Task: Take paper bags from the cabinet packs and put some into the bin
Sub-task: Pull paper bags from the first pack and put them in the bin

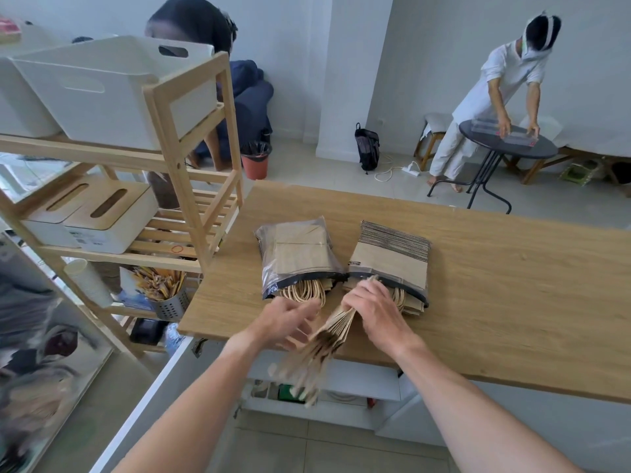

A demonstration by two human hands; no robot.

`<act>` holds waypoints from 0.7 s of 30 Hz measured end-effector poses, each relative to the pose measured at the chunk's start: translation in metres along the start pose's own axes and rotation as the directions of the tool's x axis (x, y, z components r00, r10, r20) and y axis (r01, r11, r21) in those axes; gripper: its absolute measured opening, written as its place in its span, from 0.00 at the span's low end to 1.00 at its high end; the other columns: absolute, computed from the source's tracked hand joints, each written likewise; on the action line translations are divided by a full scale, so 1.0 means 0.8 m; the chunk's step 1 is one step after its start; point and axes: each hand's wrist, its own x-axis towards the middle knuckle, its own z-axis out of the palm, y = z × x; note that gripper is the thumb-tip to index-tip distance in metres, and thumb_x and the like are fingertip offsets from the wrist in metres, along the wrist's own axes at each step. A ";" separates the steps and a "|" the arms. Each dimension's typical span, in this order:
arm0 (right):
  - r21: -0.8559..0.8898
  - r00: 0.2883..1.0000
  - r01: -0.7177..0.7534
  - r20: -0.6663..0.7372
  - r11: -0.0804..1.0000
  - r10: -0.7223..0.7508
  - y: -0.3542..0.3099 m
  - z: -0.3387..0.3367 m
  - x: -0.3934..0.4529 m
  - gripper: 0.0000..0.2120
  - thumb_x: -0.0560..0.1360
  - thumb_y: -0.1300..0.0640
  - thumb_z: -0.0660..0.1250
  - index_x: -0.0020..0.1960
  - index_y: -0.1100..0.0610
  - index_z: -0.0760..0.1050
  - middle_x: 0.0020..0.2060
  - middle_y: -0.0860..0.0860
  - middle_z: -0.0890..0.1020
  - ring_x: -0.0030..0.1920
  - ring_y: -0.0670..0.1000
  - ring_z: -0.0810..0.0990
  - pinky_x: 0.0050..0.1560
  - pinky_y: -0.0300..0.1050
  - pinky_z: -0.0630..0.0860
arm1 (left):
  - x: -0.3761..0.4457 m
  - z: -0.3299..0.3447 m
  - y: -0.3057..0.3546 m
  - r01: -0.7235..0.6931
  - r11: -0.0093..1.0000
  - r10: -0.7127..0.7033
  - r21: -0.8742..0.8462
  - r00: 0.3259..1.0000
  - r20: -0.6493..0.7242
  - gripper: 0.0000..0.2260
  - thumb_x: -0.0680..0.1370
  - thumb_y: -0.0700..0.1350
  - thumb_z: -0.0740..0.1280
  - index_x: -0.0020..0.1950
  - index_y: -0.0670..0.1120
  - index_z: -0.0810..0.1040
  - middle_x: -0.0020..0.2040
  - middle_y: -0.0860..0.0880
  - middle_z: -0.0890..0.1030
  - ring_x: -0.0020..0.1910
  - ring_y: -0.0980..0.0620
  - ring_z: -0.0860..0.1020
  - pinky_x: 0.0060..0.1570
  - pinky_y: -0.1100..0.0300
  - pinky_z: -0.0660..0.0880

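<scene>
Two bare forearms come up from the lower edge, with no sleeves showing on either. The left hand [286, 319] and right hand [372, 312] wear no gloves, rings or watch, and both wrists are uncovered. The left hand's fingers [304, 314] are motion-blurred.

Both bare forearms reach forward, left hand [285, 319] blurred with loosely spread fingers, right hand [374, 310] palm-down, fingers curled.

- To your left you have a wooden shelf rack [191, 138] carrying two lidded white boxes [102, 216].
- A metal cutlery holder [169, 303] hangs below.
- A red waste basket [256, 162] stands beyond.
- You see a person in white [491, 97] bent over a round black table [505, 145].
</scene>
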 end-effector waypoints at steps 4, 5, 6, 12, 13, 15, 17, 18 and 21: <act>0.400 0.945 -0.263 -0.077 0.878 0.318 0.010 -0.007 0.000 0.16 0.73 0.74 0.66 0.51 0.55 0.82 0.48 0.46 0.85 0.52 0.48 0.80 0.56 0.45 0.74 | 0.005 -0.046 -0.030 0.123 0.987 -0.145 -0.106 0.963 -0.227 0.06 0.79 0.41 0.65 0.49 0.48 0.81 0.45 0.44 0.85 0.39 0.48 0.84 0.43 0.50 0.83; 0.546 0.901 -0.346 -0.032 0.763 0.432 0.009 -0.009 0.003 0.14 0.75 0.71 0.66 0.52 0.55 0.82 0.47 0.44 0.84 0.49 0.44 0.80 0.52 0.37 0.75 | 0.003 -0.049 -0.036 0.150 0.983 -0.170 -0.101 0.957 -0.234 0.09 0.77 0.37 0.65 0.51 0.48 0.82 0.47 0.45 0.84 0.40 0.49 0.84 0.40 0.54 0.82; 0.663 0.851 -0.403 0.018 0.631 0.524 0.007 -0.011 0.007 0.11 0.76 0.68 0.68 0.54 0.55 0.82 0.45 0.42 0.84 0.48 0.40 0.80 0.47 0.28 0.73 | 0.002 -0.047 -0.041 0.145 0.987 -0.156 -0.063 0.962 -0.225 0.13 0.75 0.34 0.65 0.53 0.48 0.82 0.48 0.46 0.84 0.42 0.50 0.83 0.38 0.59 0.81; 0.820 0.774 -0.483 0.237 0.306 0.587 -0.009 -0.005 0.012 0.05 0.76 0.59 0.72 0.48 0.50 0.81 0.43 0.41 0.85 0.48 0.42 0.83 0.48 0.37 0.76 | 0.012 0.019 -0.014 -0.259 0.951 0.296 0.169 0.919 -0.259 0.27 0.69 0.41 0.72 0.67 0.48 0.72 0.56 0.49 0.78 0.57 0.50 0.76 0.56 0.54 0.76; 0.811 0.772 -0.498 0.253 0.308 0.583 -0.011 -0.002 0.012 0.04 0.76 0.59 0.72 0.51 0.52 0.81 0.46 0.45 0.86 0.49 0.44 0.83 0.52 0.42 0.77 | 0.016 0.029 -0.006 -0.308 0.937 0.346 0.167 0.889 -0.301 0.24 0.68 0.40 0.71 0.64 0.48 0.72 0.55 0.49 0.78 0.56 0.49 0.76 0.55 0.55 0.75; 0.797 0.753 -0.524 0.270 0.299 0.600 -0.016 0.002 0.010 0.09 0.77 0.57 0.72 0.56 0.58 0.79 0.49 0.50 0.85 0.51 0.48 0.83 0.55 0.45 0.76 | 0.021 0.040 0.007 -0.342 0.934 0.354 0.100 0.852 -0.386 0.21 0.67 0.35 0.68 0.59 0.47 0.73 0.51 0.51 0.79 0.53 0.51 0.77 0.49 0.63 0.75; 0.825 0.744 -0.514 0.293 0.235 0.600 -0.016 0.006 0.006 0.10 0.76 0.59 0.72 0.57 0.54 0.77 0.49 0.47 0.85 0.50 0.42 0.82 0.54 0.41 0.76 | 0.025 0.042 0.009 -0.300 0.949 0.312 0.094 0.862 -0.399 0.22 0.66 0.32 0.66 0.58 0.46 0.72 0.49 0.53 0.79 0.51 0.52 0.77 0.46 0.66 0.75; 0.830 0.739 -0.518 0.315 0.205 0.596 -0.016 0.008 0.004 0.12 0.76 0.61 0.72 0.56 0.52 0.76 0.50 0.46 0.84 0.50 0.41 0.82 0.55 0.41 0.76 | 0.026 0.042 0.007 -0.264 0.955 0.296 0.134 0.876 -0.381 0.22 0.66 0.32 0.65 0.59 0.46 0.72 0.50 0.51 0.79 0.51 0.50 0.77 0.48 0.61 0.76; 0.813 0.695 -0.555 0.338 0.175 0.634 -0.013 0.013 -0.002 0.17 0.74 0.61 0.74 0.59 0.52 0.73 0.54 0.48 0.83 0.57 0.49 0.80 0.62 0.47 0.74 | 0.031 0.044 -0.008 -0.209 0.939 0.307 0.274 0.868 -0.391 0.21 0.67 0.32 0.65 0.58 0.44 0.73 0.50 0.47 0.80 0.52 0.45 0.76 0.53 0.52 0.72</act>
